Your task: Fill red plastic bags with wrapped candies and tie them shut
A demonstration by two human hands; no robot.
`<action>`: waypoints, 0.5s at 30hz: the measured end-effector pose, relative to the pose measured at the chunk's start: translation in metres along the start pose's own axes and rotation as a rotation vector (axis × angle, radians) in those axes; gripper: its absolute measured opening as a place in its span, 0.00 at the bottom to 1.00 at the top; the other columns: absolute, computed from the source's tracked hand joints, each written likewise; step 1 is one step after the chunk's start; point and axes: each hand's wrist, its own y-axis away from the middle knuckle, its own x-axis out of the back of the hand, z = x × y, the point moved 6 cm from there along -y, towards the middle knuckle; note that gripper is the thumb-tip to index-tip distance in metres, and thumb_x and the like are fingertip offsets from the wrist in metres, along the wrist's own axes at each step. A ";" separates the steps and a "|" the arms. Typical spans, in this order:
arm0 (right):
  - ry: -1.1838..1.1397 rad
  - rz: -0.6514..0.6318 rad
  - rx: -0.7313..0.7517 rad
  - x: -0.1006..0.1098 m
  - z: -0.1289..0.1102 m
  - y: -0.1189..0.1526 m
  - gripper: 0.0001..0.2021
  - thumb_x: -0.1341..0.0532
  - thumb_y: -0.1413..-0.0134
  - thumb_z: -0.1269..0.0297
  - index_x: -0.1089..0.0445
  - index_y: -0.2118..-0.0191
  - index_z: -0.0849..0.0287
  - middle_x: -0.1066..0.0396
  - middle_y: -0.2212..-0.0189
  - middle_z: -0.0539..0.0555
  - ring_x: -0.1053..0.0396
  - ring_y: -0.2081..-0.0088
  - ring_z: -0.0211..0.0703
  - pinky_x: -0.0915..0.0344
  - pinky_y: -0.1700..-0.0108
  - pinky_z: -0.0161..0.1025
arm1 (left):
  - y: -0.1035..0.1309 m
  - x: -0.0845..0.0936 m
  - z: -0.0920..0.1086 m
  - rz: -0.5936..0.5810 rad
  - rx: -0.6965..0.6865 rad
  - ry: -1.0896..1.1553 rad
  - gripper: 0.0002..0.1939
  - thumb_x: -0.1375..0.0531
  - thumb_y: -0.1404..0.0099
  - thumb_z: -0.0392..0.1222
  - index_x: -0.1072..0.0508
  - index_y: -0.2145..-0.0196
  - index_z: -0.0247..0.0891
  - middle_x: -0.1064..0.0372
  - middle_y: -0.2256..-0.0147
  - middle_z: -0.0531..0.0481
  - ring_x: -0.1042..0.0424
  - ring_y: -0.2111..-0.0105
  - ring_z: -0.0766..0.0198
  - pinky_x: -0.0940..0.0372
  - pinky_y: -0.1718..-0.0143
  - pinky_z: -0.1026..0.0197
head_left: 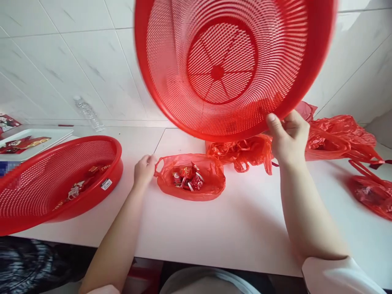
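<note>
My right hand [289,136] grips the rim of a red mesh plastic basket [217,122], raised and tilted so that its inside faces me. Nothing lies in the part of the basket that shows. Down on the white table, my left hand [144,169] pinches the handle of a red plastic bag [211,185]. The bag's mouth is spread wide, and several red-wrapped candies [188,177] sit inside it.
A second red basket [113,163] with some wrapped pieces stands at left, by a white tray [33,153]. A clear plastic bottle [88,113] lies against the tiled wall. Bunched red bags [339,134] and another red bag [375,198] are at right.
</note>
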 end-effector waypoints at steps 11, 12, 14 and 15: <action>-0.690 -0.014 -0.594 -0.004 0.015 0.004 0.06 0.38 0.46 0.67 0.26 0.65 0.62 0.25 0.57 0.59 0.24 0.57 0.47 0.26 0.53 0.38 | 0.024 0.061 0.035 0.662 -0.173 -1.001 0.31 0.42 0.39 0.44 0.40 0.42 0.25 0.29 0.57 0.31 0.34 0.51 0.40 0.58 0.41 0.37; -0.719 -0.072 -0.624 -0.012 0.010 0.007 0.06 0.39 0.46 0.67 0.25 0.64 0.63 0.24 0.57 0.59 0.24 0.56 0.48 0.26 0.53 0.37 | 0.023 0.059 0.032 0.633 -0.167 -1.017 0.30 0.42 0.40 0.43 0.39 0.43 0.25 0.28 0.58 0.31 0.33 0.52 0.41 0.55 0.41 0.39; -0.747 -0.174 -0.672 -0.028 0.001 0.016 0.08 0.39 0.46 0.67 0.25 0.61 0.64 0.24 0.57 0.61 0.24 0.54 0.49 0.26 0.53 0.33 | 0.023 0.057 0.031 0.611 -0.194 -1.025 0.28 0.42 0.41 0.39 0.37 0.44 0.28 0.28 0.58 0.33 0.32 0.52 0.43 0.52 0.43 0.42; -0.754 -0.215 -0.692 -0.037 -0.004 0.020 0.09 0.38 0.46 0.68 0.25 0.60 0.64 0.24 0.56 0.61 0.24 0.54 0.48 0.26 0.54 0.32 | 0.023 0.057 0.033 0.606 -0.221 -1.012 0.27 0.42 0.41 0.37 0.36 0.44 0.30 0.27 0.58 0.34 0.32 0.52 0.44 0.52 0.43 0.42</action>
